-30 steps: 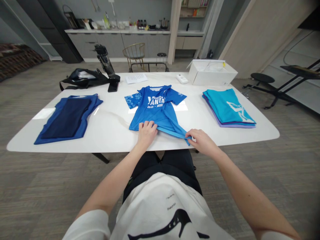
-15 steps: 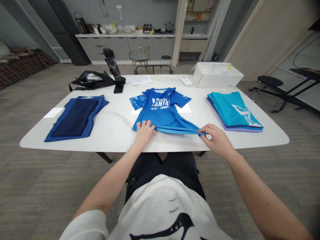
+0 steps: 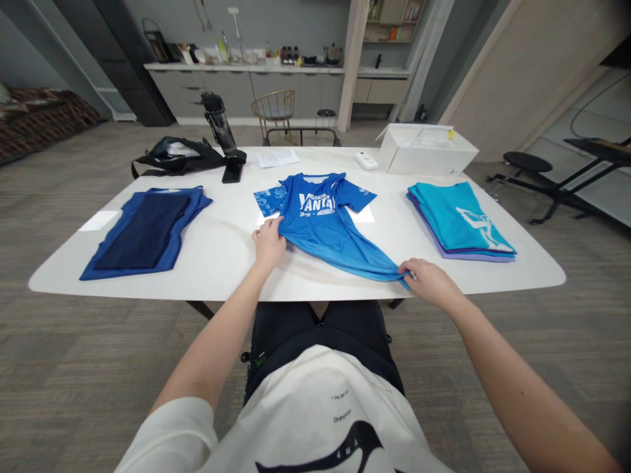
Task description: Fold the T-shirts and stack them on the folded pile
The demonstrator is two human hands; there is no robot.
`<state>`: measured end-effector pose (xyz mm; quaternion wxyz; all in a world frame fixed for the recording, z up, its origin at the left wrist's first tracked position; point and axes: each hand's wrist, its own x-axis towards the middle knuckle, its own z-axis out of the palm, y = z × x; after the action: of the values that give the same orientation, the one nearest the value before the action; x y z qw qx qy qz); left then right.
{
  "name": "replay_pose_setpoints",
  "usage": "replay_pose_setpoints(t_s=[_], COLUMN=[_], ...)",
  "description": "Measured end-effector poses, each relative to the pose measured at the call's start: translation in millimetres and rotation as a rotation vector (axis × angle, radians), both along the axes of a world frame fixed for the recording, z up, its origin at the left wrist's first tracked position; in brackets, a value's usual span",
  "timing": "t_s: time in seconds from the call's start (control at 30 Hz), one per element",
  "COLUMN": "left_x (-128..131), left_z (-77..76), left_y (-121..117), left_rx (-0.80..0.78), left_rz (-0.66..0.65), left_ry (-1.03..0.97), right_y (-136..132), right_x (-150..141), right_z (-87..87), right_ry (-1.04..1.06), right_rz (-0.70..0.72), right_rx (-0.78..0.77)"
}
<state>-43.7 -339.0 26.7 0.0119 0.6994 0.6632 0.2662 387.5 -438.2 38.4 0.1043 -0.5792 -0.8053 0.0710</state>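
Note:
A blue short-sleeved running T-shirt (image 3: 315, 210) with white lettering lies flat on the white table (image 3: 221, 269), its lower part pulled aslant toward the front right. My left hand (image 3: 269, 243) rests at the shirt's left side, with the fingertips on its edge. Whether those fingers grip the cloth I cannot tell. My right hand (image 3: 426, 277) pinches the far lower corner of the hem near the table's front edge.
A folded navy garment (image 3: 142, 230) lies to the left, and a stack of turquoise and purple shirts (image 3: 456, 220) to the right. Along the far side are a black bag (image 3: 177, 154), bottle (image 3: 219, 121), phone (image 3: 231, 172), paper sheet (image 3: 277, 157) and white box (image 3: 424, 151).
My left hand has slid left and away from me to the shirt's side edge. My right hand has drawn the hem corner toward me, so the lower shirt now slants to the right.

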Motion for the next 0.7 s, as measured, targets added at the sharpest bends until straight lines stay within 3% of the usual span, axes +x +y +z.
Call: replay_pose_setpoints(t_s=[0.1, 0.13, 0.23, 0.3, 0.4, 0.53, 0.7], left_x=[24, 35, 72, 96, 131, 167, 173], left_z=[9.2, 9.7, 3.6, -3.5, -12.2, -17.6, -17.6], left_y=[-21, -33, -70, -89, -100, -94, -77], left_rx=[0.069, 0.048, -0.06, -0.093, -0.084, -0.009, 0.078], left_rz=[-0.021, -0.107, -0.571, -0.666, -0.666, -0.649, -0.504], left_ry=[0.115, 0.154, 0.213, 0.146, 0.09, 0.099, 0.176], right_y=[0, 0, -1, -4, -12, -19, -20], right_x=[-12, -16, -26, -31, -36, -37, -30], right_z=[-1.7, -1.7, -0.4, 2.5, 9.9, 20.3, 26.9], right_ry=[0.009, 0.021, 0.088, 0.165, 0.281, 0.343, 0.334], right_rz=[0.017, 0.038, 0.092, 0.089, 0.04, -0.008, -0.035], right_rx=[0.022, 0.021, 0.01, 0.009, 0.039, 0.073, 0.131])
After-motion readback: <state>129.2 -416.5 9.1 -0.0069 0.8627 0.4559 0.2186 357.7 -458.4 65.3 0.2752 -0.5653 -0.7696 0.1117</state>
